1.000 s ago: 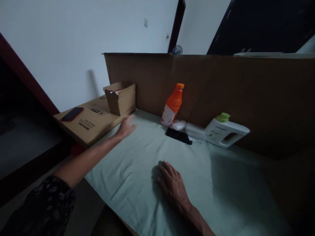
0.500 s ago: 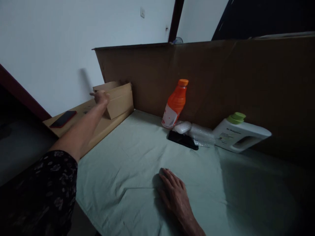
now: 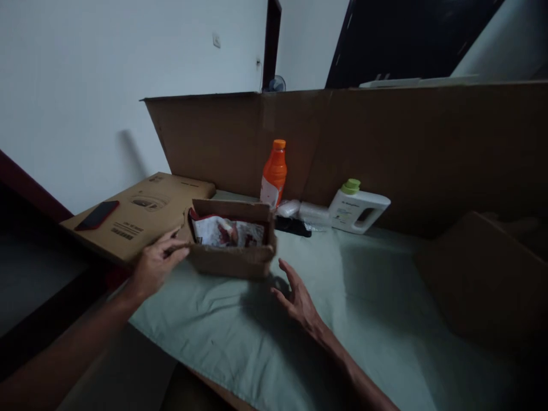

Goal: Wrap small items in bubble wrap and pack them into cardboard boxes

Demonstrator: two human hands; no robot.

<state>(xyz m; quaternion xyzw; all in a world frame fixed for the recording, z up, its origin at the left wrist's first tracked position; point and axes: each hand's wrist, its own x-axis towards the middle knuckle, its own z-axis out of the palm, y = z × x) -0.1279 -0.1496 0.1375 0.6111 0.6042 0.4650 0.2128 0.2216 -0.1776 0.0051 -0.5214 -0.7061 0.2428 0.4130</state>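
An open cardboard box sits on the green cloth, slightly blurred. Inside it lies a printed packet with a white front and red edging. My left hand has its thumb and fingers closed on the box's left end. To the right of the box, my right hand hovers over the cloth with thumb and fingers apart, holding nothing. Behind the box stands an orange-capped bottle, with a black flat object and bubble-wrapped items beside it.
On the left, a flat carton bears a dark phone. A white jug with a green cap stands near the tall cardboard panel at the back. A dark cardboard shape fills the right side.
My left hand has brought the box from the flat carton rightward and nearer, onto the cloth. My right hand has lifted with its fingers spreading. The camera view has shifted right.
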